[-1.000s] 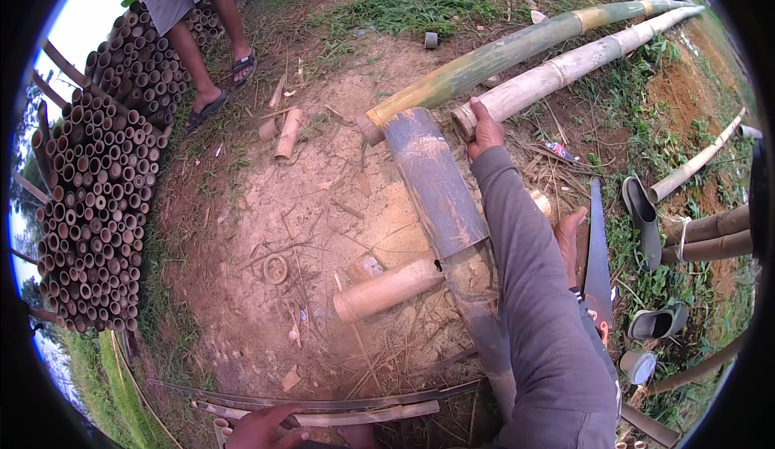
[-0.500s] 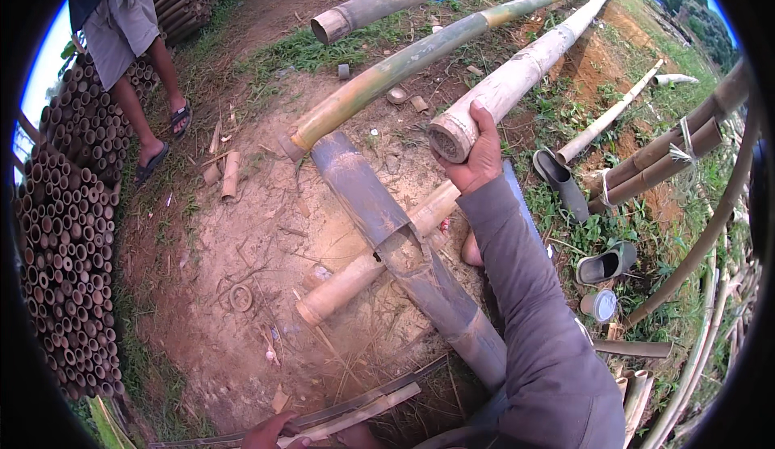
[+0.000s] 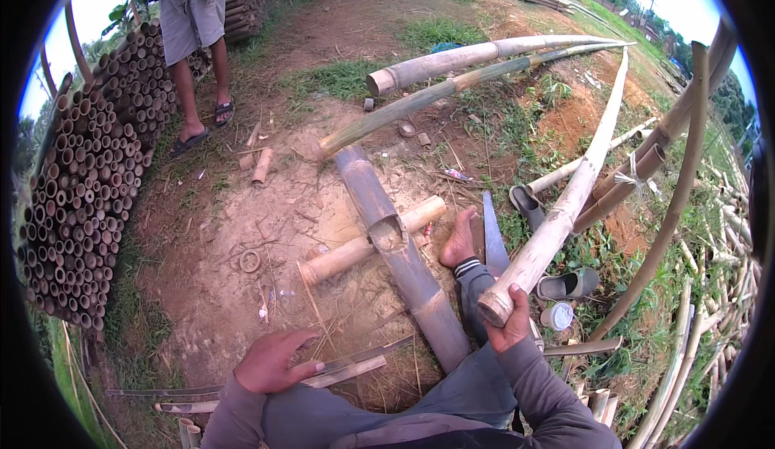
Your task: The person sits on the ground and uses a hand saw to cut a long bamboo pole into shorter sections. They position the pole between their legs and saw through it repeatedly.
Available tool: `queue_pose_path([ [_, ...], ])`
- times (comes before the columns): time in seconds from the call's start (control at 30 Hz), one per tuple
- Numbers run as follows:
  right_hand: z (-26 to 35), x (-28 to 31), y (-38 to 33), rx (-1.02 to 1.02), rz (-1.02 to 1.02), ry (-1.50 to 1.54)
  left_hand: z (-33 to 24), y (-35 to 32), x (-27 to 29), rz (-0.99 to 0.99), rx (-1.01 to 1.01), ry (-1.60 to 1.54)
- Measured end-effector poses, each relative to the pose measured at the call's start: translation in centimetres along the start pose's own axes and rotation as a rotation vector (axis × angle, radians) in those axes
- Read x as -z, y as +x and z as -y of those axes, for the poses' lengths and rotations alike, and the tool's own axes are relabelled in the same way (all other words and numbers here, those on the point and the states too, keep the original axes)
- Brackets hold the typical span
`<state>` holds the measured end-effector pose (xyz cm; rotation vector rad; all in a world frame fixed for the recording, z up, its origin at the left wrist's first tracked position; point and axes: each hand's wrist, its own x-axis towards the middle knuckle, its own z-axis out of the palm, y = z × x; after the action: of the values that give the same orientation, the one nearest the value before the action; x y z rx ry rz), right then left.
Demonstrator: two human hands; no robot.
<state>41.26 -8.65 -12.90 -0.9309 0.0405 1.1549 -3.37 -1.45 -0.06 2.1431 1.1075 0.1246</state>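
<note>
My right hand [image 3: 511, 324] is wrapped round the near end of a long pale bamboo pole [image 3: 557, 229], which stretches away to the far right. My left hand [image 3: 278, 360] hovers over my left thigh, fingers apart and holding nothing. In front of me a thick grey bamboo piece [image 3: 424, 291] with a notch cut in it lies across a shorter pale bamboo log [image 3: 337, 260]. A hand saw blade [image 3: 493, 235] rests beside my bare foot [image 3: 460, 237].
Two more long poles, one green-brown [image 3: 420, 103] and one pale [image 3: 452, 65], lie ahead. Stacked bamboo [image 3: 85, 199] fills the left side, where a person in shorts [image 3: 187, 25] stands. Clogs [image 3: 569, 284], a lidded white cup [image 3: 557, 315] and leaning poles [image 3: 658, 231] are at right.
My right hand has drawn the pale pole's end toward me and to the right, off the spot near the other poles. My left hand has come up into view. The view has tilted upward.
</note>
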Motion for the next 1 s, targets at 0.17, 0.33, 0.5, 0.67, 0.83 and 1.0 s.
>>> queue_pose_path([
  [0.17,-11.3,-2.3,-8.9,-0.299,0.275,0.068,-5.0,8.5,-1.0,0.132,-0.128,-0.012],
  [0.33,-20.0,-5.4,-11.7,-0.763,0.380,-0.199,-6.0,14.6,-5.6,0.259,-0.004,0.072],
  [0.5,-23.8,-5.6,-10.3,-0.790,0.477,-0.220,-1.8,13.7,-10.9,0.014,0.053,0.031],
  [0.67,-21.8,-2.4,-7.2,-0.711,0.717,-0.754,1.8,15.2,-13.8,-0.032,0.089,0.015],
  [0.83,-11.4,5.1,-5.3,-0.035,0.787,-1.382,3.5,16.3,-15.1,0.063,0.112,0.009],
  [1.0,-0.3,11.2,-3.9,0.646,0.147,-2.302,4.2,17.0,-15.8,0.055,0.119,-0.052],
])
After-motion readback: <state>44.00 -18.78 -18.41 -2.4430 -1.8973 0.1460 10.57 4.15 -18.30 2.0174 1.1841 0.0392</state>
